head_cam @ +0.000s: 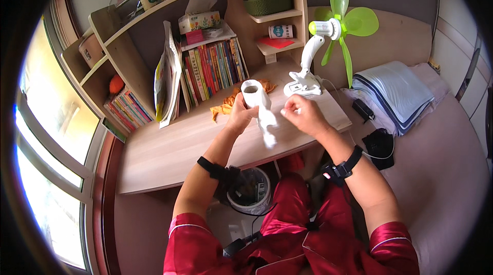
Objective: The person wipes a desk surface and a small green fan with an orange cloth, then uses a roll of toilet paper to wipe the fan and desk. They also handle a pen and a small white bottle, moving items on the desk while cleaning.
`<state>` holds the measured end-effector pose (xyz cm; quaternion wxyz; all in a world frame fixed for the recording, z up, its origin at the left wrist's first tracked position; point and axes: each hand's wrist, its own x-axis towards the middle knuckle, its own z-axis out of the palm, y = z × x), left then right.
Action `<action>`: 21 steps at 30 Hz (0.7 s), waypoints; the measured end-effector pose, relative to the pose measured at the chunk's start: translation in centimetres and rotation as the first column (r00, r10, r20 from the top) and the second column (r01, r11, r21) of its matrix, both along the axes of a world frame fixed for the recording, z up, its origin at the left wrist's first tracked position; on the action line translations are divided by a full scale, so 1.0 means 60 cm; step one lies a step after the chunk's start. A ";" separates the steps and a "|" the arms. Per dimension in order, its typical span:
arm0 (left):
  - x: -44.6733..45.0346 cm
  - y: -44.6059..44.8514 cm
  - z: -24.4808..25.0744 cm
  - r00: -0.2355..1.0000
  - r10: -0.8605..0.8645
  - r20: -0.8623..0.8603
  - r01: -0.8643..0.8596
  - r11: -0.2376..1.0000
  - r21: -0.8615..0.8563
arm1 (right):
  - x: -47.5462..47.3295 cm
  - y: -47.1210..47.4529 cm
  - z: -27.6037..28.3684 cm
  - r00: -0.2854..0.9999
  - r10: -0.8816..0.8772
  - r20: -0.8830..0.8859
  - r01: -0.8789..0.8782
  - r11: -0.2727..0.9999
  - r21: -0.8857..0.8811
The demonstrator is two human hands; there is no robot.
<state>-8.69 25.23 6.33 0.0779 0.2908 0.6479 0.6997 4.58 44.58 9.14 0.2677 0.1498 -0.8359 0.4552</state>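
Observation:
My left hand grips a white roll of toilet paper above the wooden desk. A loose strip of paper, partly blurred, hangs from the roll towards the desk's front edge. To the right of the roll, my right hand is apart from it with curled fingers; a small white bit shows between them, perhaps paper. Behind the roll an orange cloth lies crumpled on the desk. A white clip fan with green blades stands at the desk's right end, just beyond my right hand.
The desk backs onto shelves with a row of books, a tissue box and a green basket. Below its front edge stands a lined waste bin. A bed with folded bedding and a black adapter is at right.

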 end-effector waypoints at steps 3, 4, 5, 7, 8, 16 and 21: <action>-0.002 0.008 -0.012 0.988 0.134 -0.072 -0.138 0.989 -0.048 | 0.017 -0.038 -0.020 0.980 0.148 0.131 -0.175 0.960 0.218; 0.004 0.013 -0.014 0.972 0.181 -0.147 -0.200 0.972 -0.126 | 0.020 -0.052 -0.025 0.974 0.175 0.141 -0.200 0.962 0.186; 0.010 0.016 -0.013 0.955 0.231 -0.188 -0.272 0.934 -0.233 | 0.020 -0.059 -0.028 0.962 0.199 0.186 -0.230 0.960 0.160; 0.037 0.021 -0.012 0.949 0.206 -0.239 -0.260 0.940 -0.221 | 0.001 -0.054 -0.021 0.981 -0.031 0.194 0.003 0.989 0.145; 0.047 0.017 -0.006 0.950 0.205 -0.235 -0.268 0.923 -0.278 | -0.008 -0.043 -0.016 0.966 -0.189 0.174 0.171 0.979 0.113; 0.098 -0.015 0.025 0.966 -0.257 -0.004 0.257 0.966 -0.029 | -0.026 0.006 0.003 0.943 -0.110 -0.313 0.157 0.979 0.130; 0.098 -0.020 0.017 0.936 -0.336 0.107 0.327 0.940 0.093 | -0.036 0.014 0.007 0.952 -0.259 0.162 0.198 0.927 0.320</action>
